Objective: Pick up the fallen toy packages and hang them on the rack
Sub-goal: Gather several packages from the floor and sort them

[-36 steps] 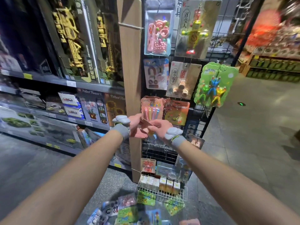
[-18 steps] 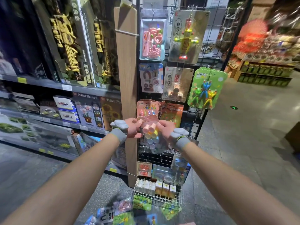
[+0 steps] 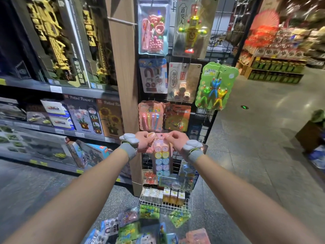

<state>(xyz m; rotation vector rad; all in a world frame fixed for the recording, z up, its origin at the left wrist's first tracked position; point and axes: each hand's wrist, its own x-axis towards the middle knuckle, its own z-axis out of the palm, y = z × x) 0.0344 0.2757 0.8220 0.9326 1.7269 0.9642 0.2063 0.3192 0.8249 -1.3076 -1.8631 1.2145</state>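
Note:
A pink toy package with two columns of round coloured stamps hangs upright in front of the black wire rack. My left hand pinches its top left corner and my right hand pinches its top right corner. The package top sits just below a hung pink package of coloured pens. Several fallen toy packages lie on the floor at the rack's foot.
Hung packages fill the rack above, among them a green frog card at the right. A wire basket of small boxes juts out at the bottom. A wooden post and boxed-toy shelves stand left. Open aisle floor lies right.
The package, earlier bunched between my hands, now hangs straight with its stamps in view. Both hands have shifted to its top corners. My view has moved closer to the rack.

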